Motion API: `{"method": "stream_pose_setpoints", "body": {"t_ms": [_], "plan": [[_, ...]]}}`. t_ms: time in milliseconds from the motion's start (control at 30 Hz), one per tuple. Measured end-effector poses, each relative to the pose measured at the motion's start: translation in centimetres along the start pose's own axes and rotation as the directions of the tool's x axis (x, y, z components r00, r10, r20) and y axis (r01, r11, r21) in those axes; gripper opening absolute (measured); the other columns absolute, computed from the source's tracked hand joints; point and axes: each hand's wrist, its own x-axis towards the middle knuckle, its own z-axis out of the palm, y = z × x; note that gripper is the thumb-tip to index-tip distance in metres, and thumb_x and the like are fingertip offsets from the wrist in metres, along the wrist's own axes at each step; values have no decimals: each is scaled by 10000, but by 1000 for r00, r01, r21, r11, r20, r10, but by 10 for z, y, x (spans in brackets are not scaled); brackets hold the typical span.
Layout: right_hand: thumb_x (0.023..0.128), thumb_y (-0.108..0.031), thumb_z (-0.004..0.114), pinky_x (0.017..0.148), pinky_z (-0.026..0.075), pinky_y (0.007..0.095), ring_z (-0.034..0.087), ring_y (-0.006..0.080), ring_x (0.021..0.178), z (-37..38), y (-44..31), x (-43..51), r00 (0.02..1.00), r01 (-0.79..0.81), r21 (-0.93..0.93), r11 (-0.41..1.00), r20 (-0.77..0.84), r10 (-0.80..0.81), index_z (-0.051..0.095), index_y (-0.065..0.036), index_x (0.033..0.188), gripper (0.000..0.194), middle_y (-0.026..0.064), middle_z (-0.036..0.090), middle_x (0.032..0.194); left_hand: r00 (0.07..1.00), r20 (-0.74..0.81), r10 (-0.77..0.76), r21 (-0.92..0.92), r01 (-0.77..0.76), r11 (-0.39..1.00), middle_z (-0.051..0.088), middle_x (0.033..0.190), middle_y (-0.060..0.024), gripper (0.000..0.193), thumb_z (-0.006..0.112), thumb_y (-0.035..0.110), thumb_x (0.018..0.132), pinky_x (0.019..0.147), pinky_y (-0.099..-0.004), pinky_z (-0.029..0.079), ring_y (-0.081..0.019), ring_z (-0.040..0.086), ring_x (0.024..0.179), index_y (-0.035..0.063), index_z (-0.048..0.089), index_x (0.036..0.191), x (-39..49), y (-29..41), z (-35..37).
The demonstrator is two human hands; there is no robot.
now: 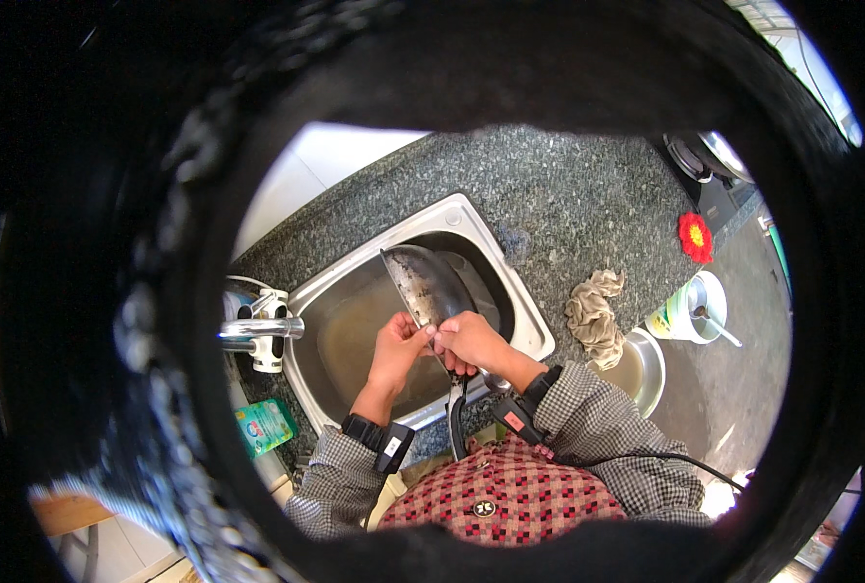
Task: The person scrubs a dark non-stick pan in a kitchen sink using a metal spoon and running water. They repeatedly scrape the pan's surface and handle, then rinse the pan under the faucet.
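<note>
A dark frying pan with a worn, patchy surface is tilted on its side over a stainless steel sink. Its black handle points down towards the person's apron. My left hand has thumb and fingertips at the pan's rim near the handle. My right hand grips the same rim from the other side, its fingers curled under and its thumb close to the left thumb. Cloudy water lies in the sink. Whether anything small sits between the fingertips cannot be told.
Left of the sink are a chrome faucet and a green packet. On the right, a crumpled cloth lies on the granite counter, near a metal basin, a white bucket and a red crocheted flower.
</note>
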Motion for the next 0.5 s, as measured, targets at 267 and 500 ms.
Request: {"method": "stream_pose_setpoints", "body": {"t_ms": [267,500], "plan": [[926,-174,573,553,489,266,634,138,600,-8,15,-6,976,152,-220,964,189,-111,642,34,899,221,70,674,708,983,-171,74,69,-63,996,663,893,-24,183,663,60,889,598,-231,535,-88,634,725,43,563,1042,-1,-6,-19],[907,-144,594,575,484,280,582,105,563,-5,36,-30,967,228,-148,962,147,-206,652,-58,1069,192,29,622,657,975,-199,96,-52,-108,993,663,925,-6,202,636,80,912,607,-219,544,-69,636,792,54,565,1099,-14,-7,-45]]}}
